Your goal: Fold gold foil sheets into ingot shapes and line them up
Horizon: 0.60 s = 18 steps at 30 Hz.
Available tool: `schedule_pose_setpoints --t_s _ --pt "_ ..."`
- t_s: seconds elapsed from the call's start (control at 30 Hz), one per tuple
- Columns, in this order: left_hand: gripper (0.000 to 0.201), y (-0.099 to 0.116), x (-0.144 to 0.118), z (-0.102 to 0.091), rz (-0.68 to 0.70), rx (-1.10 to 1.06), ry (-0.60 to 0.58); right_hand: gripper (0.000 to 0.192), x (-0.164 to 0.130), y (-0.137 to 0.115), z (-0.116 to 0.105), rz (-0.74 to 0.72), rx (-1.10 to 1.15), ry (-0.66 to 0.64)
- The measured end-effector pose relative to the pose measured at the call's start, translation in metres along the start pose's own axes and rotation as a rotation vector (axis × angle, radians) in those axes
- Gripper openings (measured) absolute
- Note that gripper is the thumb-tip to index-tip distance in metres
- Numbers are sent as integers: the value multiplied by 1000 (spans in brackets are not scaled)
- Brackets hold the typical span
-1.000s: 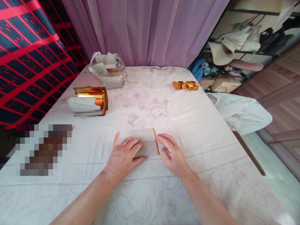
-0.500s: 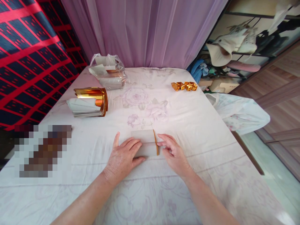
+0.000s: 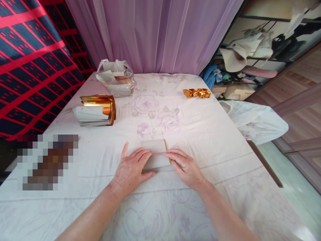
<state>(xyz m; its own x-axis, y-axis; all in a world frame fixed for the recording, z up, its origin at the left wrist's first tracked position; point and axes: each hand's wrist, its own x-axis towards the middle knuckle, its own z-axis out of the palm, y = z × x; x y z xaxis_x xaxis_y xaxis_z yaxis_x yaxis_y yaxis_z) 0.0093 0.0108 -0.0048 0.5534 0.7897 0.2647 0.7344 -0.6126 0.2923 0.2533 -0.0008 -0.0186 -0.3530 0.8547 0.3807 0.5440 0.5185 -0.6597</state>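
A grey sheet (image 3: pixel 155 152) with a gold right edge is pressed flat on the bed (image 3: pixel 225 140) under the left hand (image 3: pixel 131 169), fingers spread; the right hand (image 3: pixel 185 167) is laid open at its gold edge, nothing gripped. Finished gold folds (image 3: pixel 197 92) are seen far right of the sheet, an unfolded stack (image 3: pixel 95 112) far left. Bare cloth surrounds the sheet; the bed edge runs well right.

Both forearms are bare as far as the lower edge of the view, with no sleeve or cuff showing on either. The left hand (image 3: pixel 131 170) has no ring, watch or glove, and its nails are short and unpainted. The right hand (image 3: pixel 187 169) is likewise bare, with no ring, band or strap at the wrist, and its nails are short too.
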Motion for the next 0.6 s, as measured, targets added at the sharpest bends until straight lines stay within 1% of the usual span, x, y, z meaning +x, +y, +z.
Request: schedule_pose_setpoints --t_s 0.1,0.23,0.33,0.47,0.6 --pt "36 0 0 1 -7 -11 4 44 0 1 2 -37 -138 -8" --pt "26 -1 0 0 11 -28 8 43 -1 2 4 -35 -249 -42" --pt "24 -3 -1 -2 43 -32 25 39 -1 2 4 -37 -288 -53" --pt "25 -5 -2 -4 63 -54 21 28 1 1 4 -12 -299 -37" --pt "23 -7 -2 -3 1 -100 31 20 6 -1 7 42 -304 8"
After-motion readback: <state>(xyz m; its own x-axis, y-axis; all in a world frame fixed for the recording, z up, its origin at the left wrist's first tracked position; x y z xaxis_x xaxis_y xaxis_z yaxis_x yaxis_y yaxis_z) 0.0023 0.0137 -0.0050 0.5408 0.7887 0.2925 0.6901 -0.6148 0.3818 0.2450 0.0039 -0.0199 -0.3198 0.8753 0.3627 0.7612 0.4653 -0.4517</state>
